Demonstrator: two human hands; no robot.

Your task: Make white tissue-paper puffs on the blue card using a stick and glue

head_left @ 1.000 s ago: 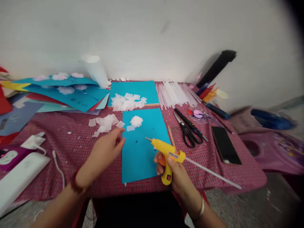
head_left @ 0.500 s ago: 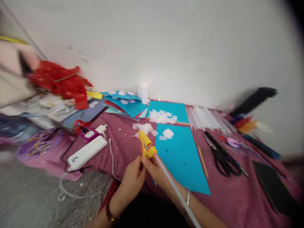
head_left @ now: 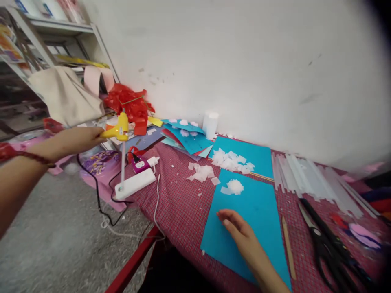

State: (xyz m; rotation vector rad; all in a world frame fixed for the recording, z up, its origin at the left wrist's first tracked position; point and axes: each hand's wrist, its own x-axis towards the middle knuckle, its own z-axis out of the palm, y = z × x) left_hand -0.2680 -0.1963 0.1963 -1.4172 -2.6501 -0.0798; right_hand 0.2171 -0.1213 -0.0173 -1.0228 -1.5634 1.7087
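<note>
My left hand (head_left: 88, 137) is stretched out to the left, wrapped round the handle of a yellow glue gun (head_left: 121, 127). A long translucent glue stick (head_left: 123, 162) hangs down from the gun, in front of a white power strip (head_left: 136, 184). Over the near blue sheet (head_left: 253, 219), my right hand (head_left: 236, 228) hovers with fingers curled and slightly apart, holding nothing visible. A round white tuft (head_left: 235, 186) lies on that sheet above the hand. White paper squares (head_left: 230, 160) are heaped on the far blue sheet (head_left: 259, 151).
Black scissors (head_left: 330, 248), a wooden stick (head_left: 288, 248) and several glue sticks (head_left: 314, 179) lie at the right. Folded blue cards (head_left: 186, 138) and a white container (head_left: 210, 125) stand near the wall. Pink stool (head_left: 100, 167), cables and red plastic (head_left: 131, 103) are at the left.
My left hand has carried the glue gun away from the sheet, out to the left. My right hand has let go of it and opened over the blue sheet. The view has turned left.
</note>
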